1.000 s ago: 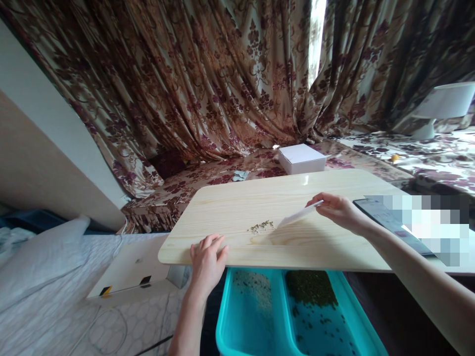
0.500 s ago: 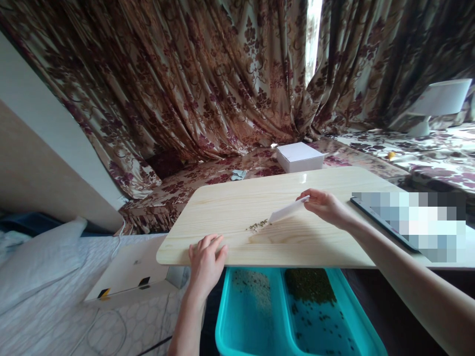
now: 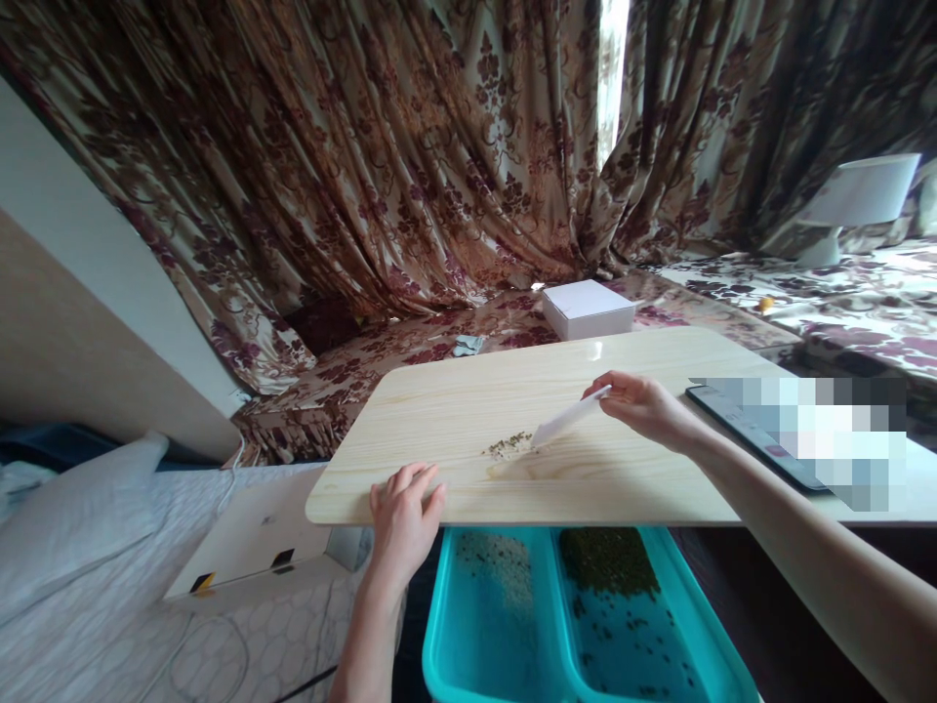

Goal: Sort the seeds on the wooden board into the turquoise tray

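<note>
My right hand (image 3: 631, 402) pinches the upper end of a thin white card (image 3: 572, 415) and holds it aslant, its lower edge at the tabletop. Just left of that edge lies a small heap of mixed green and pale grains (image 3: 509, 446) on the light wooden table (image 3: 425, 400). My left hand (image 3: 406, 508) rests on the near left edge of the table with fingers spread, holding nothing. Below the table edge stands a turquoise two-part tray (image 3: 487, 664). Its left part holds pale grains (image 3: 516, 566), its right part dark green ones (image 3: 611, 561).
A dark-edged tablet (image 3: 753, 444), partly blurred out, lies on the table's right side. Behind the table are a white box (image 3: 588, 308) and a folded grey cloth (image 3: 467, 346). A white carton (image 3: 253, 537) lies on the bed at left. A lamp (image 3: 856, 200) stands at far right.
The card's lower edge has shifted slightly right, away from the heap, with a few pale grains between them. My left hand keeps its place on the table.
</note>
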The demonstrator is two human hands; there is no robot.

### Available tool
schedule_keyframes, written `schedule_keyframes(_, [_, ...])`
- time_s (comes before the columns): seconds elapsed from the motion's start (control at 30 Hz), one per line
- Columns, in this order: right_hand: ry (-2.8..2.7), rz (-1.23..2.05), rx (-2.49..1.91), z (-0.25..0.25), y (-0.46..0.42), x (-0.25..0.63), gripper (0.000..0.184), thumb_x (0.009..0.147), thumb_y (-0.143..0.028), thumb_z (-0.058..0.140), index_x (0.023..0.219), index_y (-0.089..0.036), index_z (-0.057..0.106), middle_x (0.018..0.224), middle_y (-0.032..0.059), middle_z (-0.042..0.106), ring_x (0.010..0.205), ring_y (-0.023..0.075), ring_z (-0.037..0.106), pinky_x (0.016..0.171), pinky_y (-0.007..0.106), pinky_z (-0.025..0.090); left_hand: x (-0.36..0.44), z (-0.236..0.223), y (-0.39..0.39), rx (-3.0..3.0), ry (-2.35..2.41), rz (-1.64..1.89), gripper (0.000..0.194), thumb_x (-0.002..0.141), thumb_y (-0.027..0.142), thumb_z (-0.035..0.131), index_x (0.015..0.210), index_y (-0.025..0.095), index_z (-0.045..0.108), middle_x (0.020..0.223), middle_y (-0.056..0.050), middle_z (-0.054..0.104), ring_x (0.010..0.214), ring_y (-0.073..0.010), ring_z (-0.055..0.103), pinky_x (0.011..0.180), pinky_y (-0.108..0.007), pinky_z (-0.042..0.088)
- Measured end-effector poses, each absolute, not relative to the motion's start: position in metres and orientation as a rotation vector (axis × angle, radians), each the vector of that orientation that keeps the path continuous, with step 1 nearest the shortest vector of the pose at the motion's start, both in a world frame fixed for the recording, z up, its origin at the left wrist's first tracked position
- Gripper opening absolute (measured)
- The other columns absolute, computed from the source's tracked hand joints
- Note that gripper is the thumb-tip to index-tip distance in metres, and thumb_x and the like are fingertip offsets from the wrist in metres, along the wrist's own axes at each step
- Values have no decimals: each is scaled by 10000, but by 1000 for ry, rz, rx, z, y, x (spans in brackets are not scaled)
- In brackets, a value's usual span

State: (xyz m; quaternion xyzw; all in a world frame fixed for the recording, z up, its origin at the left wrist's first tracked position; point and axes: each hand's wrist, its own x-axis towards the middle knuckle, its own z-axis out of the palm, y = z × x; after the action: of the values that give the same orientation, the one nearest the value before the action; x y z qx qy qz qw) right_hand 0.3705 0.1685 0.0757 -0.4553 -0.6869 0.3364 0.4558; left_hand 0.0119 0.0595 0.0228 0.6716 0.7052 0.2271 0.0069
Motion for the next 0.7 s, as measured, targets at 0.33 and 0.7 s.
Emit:
schedule_keyframes(0.33, [-1723, 814, -1134, 80, 164, 376, 157, 673, -327, 653, 801, -245, 689, 757, 15, 755, 699, 192, 670, 648, 308, 514, 11, 22, 59, 2121, 2210, 725, 336, 990, 283, 505, 1233, 259, 736, 1338, -108, 683, 1262, -300, 603, 1184, -592, 290])
schedule_keyframes(0.7, [-1757, 769, -1097, 86, 157, 363, 145, 698, -322, 654, 822, -252, 678, 840, 24, 776, 845, 223, 714, 815, 348, 550, 10, 21, 60, 2131, 2209, 722, 334, 991, 283, 503, 1230, 243, 733, 1344, -118, 680, 1258, -298, 600, 1185, -598, 278])
